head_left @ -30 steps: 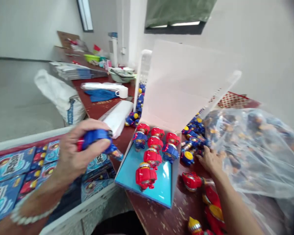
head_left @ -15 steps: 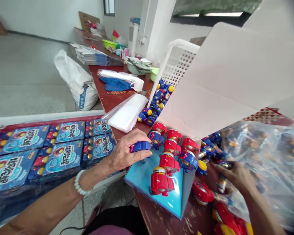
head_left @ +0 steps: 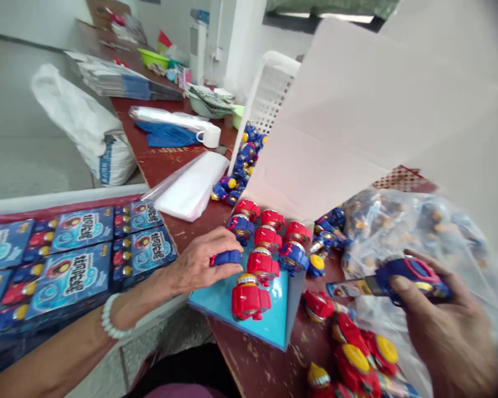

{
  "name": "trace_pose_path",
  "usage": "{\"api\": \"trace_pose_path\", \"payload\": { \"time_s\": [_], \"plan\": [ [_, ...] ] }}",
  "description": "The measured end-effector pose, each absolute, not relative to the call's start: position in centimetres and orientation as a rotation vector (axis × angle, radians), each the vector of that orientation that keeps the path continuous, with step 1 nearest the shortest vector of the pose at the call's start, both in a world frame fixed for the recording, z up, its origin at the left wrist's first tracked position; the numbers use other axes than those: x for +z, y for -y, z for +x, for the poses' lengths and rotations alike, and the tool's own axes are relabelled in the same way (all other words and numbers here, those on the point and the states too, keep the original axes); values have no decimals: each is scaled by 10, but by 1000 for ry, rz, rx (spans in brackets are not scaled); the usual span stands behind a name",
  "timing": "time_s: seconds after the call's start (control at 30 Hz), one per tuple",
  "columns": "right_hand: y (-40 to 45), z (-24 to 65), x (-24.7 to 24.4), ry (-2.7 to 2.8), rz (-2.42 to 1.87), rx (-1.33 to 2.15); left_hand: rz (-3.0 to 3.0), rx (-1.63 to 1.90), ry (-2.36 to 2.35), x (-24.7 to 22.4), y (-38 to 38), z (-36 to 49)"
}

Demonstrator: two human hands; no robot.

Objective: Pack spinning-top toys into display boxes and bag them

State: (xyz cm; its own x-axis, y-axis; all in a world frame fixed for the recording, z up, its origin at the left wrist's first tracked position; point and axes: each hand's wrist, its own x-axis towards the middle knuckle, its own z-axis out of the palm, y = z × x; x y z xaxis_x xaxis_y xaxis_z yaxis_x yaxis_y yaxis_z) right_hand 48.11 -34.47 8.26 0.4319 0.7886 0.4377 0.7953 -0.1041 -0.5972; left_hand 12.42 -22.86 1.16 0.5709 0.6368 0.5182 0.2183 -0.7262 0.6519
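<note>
My left hand [head_left: 205, 257] is closed around a blue toy [head_left: 227, 257] at the left side of a light-blue display box [head_left: 228, 303]. Red toys [head_left: 251, 298] and a couple of blue toys [head_left: 294, 256] stand in rows in this box, whose tall white lid [head_left: 336, 110] is raised behind them. At the right, my right hand [head_left: 448, 326] grips another blue toy [head_left: 410, 276] with a printed strip sticking out to the left. It is held above the table, beside a clear plastic bag [head_left: 419, 226] of toys.
Loose red toys [head_left: 357, 365] lie on the brown table [head_left: 249, 359] at the lower right. A white basket [head_left: 269, 94] of blue toys stands behind the box. To the left, packed blue boxes [head_left: 72, 276] fill a carton. A white mug [head_left: 209, 136] and plastic sheets [head_left: 193, 185] sit farther back.
My right hand has lifted a blue toy from near the pile beside the bag. My left hand still holds its blue toy at the display box. The view has shifted to the right.
</note>
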Motion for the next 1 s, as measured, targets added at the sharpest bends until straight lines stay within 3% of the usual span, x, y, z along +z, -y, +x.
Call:
{"api": "trace_pose_path", "payload": {
  "time_s": [0.1,0.3,0.57,0.67,0.87,1.0],
  "plan": [
    [356,434,79,1248,-1779,-15,2423,1005,-786,14,232,122],
    [342,394,34,1630,-1476,-103,2717,1277,-904,31,256,130],
    [342,385,36,1795,-1413,147,3026,674,-700,45,271,159],
    [346,387,39,1785,-1426,198,3091,684,-649,43,266,159],
    [340,390,41,1707,-1377,-33,3151,723,-405,41,259,160],
    [342,384,44,1839,-1324,104,3122,719,-335,38,255,163]
  ]
}}
